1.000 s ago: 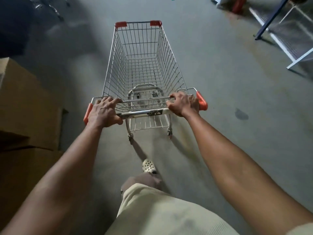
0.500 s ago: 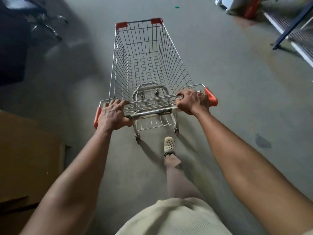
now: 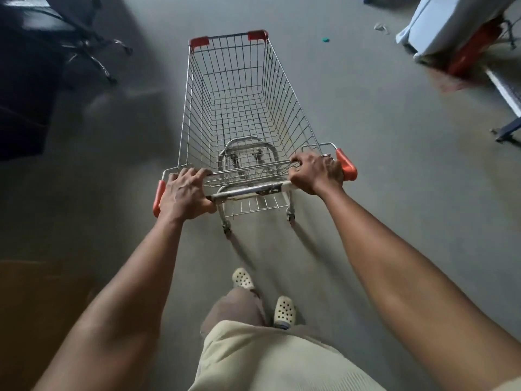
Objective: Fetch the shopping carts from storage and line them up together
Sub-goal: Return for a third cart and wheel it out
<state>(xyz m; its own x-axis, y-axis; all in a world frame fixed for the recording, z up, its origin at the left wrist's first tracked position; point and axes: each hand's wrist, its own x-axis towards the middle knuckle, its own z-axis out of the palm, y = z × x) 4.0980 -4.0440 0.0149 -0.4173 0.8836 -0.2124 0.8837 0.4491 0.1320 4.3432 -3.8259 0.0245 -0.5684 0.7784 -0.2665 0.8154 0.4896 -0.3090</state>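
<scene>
The left grip point(image 3: 184, 196) is curled over the near end of the handle bar point(image 3: 248, 190), fingers hooked forward onto the wire rim, holding it just inside the orange end cap point(image 3: 157, 198). The right grip point(image 3: 317, 173) is wrapped round the other end of the same bar, knuckles up, right beside the second orange cap point(image 3: 347, 165). Both arms are stretched out straight in front of the person.

The shopping cart point(image 3: 234, 108) stands on the grey concrete floor point(image 3: 394, 193) directly ahead of the person, its long wire basket pointing away, with two red bumpers point(image 3: 198, 41) on the far corners. The child-seat flap lies folded down inside, close to the bar. Pale perforated clogs point(image 3: 284, 309) are planted just behind the rear wheels.

Off the cart's far left corner sits a dark office chair point(image 3: 93, 52), its castor legs splayed toward the basket but apart from it. A brown cardboard box point(image 3: 33, 300) is in shadow by the left elbow. Ahead and to the right a small green scrap point(image 3: 325, 39) lies on the floor near the front corner. Further right is a pale covered bulk point(image 3: 451, 21) with something red point(image 3: 470, 52) under it, and a metal frame point(image 3: 504, 91) along the right edge, well clear of the cart
</scene>
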